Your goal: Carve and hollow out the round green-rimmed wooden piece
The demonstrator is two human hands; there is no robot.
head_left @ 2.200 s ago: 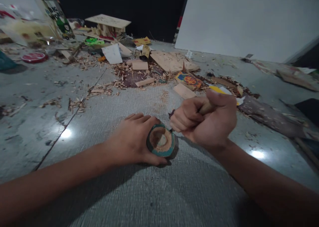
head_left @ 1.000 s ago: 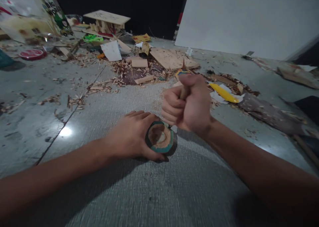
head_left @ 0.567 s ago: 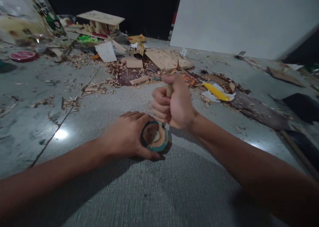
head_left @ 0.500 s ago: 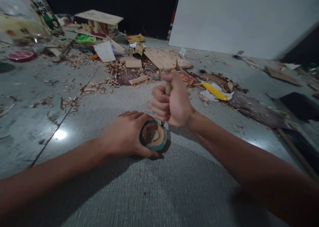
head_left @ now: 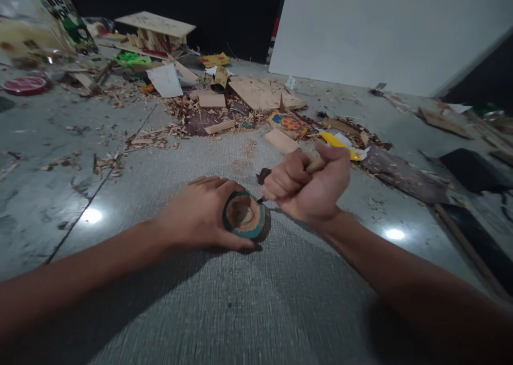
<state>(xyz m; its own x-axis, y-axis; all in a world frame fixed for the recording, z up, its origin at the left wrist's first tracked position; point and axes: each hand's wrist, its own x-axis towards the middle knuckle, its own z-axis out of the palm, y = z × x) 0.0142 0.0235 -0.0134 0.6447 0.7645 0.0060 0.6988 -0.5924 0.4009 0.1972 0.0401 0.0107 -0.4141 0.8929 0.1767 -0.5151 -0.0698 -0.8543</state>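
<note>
My left hand [head_left: 206, 210] is wrapped round the left side of a hollowed round wooden piece [head_left: 245, 220] with a dark teal outer wall. Bare, rough wood shows on its rim and inside its hollow. In a fist, my right hand [head_left: 308, 180] grips a wood-handled carving tool [head_left: 316, 165]. The tool is tilted, its handle end by the thumb, and its thin dark metal tip meets the right rim of the piece. Most of the handle is hidden by the fingers. The piece rests on a grey textured mat [head_left: 240, 301].
Wood shavings [head_left: 148, 138] and a flat board [head_left: 266, 92] lie beyond the mat. A small wood block [head_left: 281, 140], a patterned card [head_left: 288, 123] and a yellow object [head_left: 340, 145] are near my right hand. A white panel [head_left: 380, 33] stands at the back.
My right fist has swung right and slightly down, tipping the tool from near upright to a strong lean. My left hand still holds the wooden piece in about the same place.
</note>
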